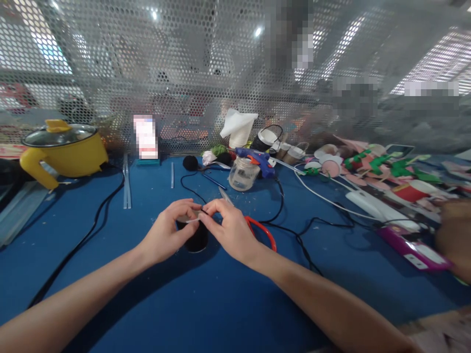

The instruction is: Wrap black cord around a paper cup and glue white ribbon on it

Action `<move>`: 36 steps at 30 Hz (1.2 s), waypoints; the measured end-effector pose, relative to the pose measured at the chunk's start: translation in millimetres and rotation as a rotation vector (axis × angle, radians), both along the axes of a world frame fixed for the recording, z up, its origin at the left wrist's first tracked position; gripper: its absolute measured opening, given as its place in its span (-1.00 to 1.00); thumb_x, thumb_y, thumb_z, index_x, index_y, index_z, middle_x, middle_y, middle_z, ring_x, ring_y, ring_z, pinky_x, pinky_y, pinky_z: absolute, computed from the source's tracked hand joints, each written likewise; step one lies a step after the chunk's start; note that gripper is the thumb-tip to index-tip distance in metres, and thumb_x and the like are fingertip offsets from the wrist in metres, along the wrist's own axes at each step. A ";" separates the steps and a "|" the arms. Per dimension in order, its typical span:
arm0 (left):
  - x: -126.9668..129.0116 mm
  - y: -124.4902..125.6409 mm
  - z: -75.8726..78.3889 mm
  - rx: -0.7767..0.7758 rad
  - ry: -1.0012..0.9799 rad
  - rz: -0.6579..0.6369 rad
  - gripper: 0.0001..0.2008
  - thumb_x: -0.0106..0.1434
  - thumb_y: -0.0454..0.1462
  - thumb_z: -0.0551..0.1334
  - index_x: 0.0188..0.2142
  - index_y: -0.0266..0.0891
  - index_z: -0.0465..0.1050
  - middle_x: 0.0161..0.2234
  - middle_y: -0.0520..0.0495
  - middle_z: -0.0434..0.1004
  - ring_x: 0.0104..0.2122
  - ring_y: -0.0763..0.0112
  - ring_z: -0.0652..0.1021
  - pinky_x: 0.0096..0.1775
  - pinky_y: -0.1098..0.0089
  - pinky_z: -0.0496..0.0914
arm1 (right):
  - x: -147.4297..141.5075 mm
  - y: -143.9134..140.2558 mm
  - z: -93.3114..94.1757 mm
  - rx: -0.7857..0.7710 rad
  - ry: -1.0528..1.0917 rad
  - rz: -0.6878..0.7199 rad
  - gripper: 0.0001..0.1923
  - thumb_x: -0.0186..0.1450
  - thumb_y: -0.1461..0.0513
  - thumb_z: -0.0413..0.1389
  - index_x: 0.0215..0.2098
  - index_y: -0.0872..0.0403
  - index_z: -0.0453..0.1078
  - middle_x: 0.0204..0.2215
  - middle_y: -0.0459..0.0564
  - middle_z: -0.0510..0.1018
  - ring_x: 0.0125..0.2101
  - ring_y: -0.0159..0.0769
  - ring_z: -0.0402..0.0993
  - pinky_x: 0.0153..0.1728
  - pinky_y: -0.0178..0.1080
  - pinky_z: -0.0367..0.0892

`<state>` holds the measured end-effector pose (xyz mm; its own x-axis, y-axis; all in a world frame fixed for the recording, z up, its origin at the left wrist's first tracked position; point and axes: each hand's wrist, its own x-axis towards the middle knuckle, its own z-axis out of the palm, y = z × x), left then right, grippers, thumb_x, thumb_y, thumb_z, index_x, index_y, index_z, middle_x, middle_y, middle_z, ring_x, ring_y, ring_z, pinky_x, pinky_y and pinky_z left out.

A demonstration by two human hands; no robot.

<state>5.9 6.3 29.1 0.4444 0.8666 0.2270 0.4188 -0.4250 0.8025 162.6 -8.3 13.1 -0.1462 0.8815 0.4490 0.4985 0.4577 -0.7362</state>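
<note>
Fingertips of both hands meet over the top of a small black cup (196,240) that stands on the blue table (154,294). The left hand (167,233) curls around the cup's left side, thumb and forefinger narrowed to a pinch on a thin pale strip (192,220) lying across the rim. The right hand (230,228) pinches the strip's other end — its fingers likewise drawn close, touching those of the left. The cup's upper part is covered by the fingers; only its lower wall and base show between the two palms, and what the strip is made of cannot be told.

Beneath the right hand lie scissors with red handles (263,230); the hand hides most of them, and a pale blade tip emerges just beyond the knuckles. Black cables (290,230) cross the table beside them.

Farther back stand a clear glass jar (243,175) and, touching its top, a blue glue gun (257,159). A white paper cup (238,130) and a black ball of fluff (190,163) sit near the perforated metal screen (184,73). At far left is a yellow electric pot (62,149) with a glass lid. To the right — well apart from the hands — lies a heap of pink, green and red craft pieces (386,169); its items blur together. A purple box (412,247) is partly cut off by a blurred shape at the right edge, which cannot be identified.
</note>
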 end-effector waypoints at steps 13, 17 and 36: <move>-0.3 -3.0 -6.2 -0.447 -0.311 -0.074 -0.86 0.05 -0.25 0.22 -0.55 -0.24 0.31 -0.22 -0.10 0.46 -0.01 0.21 0.34 0.05 0.20 0.08 | 15.3 11.5 20.6 -0.216 0.249 -0.025 -0.84 0.14 0.17 0.09 -0.49 0.11 0.30 -0.52 -0.09 0.45 -0.48 -0.39 0.38 -0.41 -0.30 0.29; -1.2 -2.6 -10.3 -0.479 -0.320 -0.135 -0.86 0.07 -0.24 0.22 -0.55 -0.24 0.33 -0.23 -0.09 0.48 -0.07 0.24 0.38 0.01 0.22 0.14 | 12.9 13.9 22.2 -0.237 0.134 0.121 -0.86 0.18 0.23 0.04 -0.34 0.12 0.38 -0.32 0.02 0.52 -0.29 -0.33 0.43 -0.26 -0.25 0.31; -8.8 9.3 -14.5 -0.281 -0.247 -0.020 -0.73 0.04 -0.06 0.21 -0.54 -0.21 0.31 -0.14 -0.22 0.44 0.06 0.12 0.28 0.08 0.11 0.06 | 119.9 91.1 48.6 -0.551 0.237 -0.343 -0.69 0.18 0.10 0.07 -0.59 0.15 0.32 -0.72 -0.03 0.44 -0.71 -0.38 0.38 -0.70 -0.32 0.33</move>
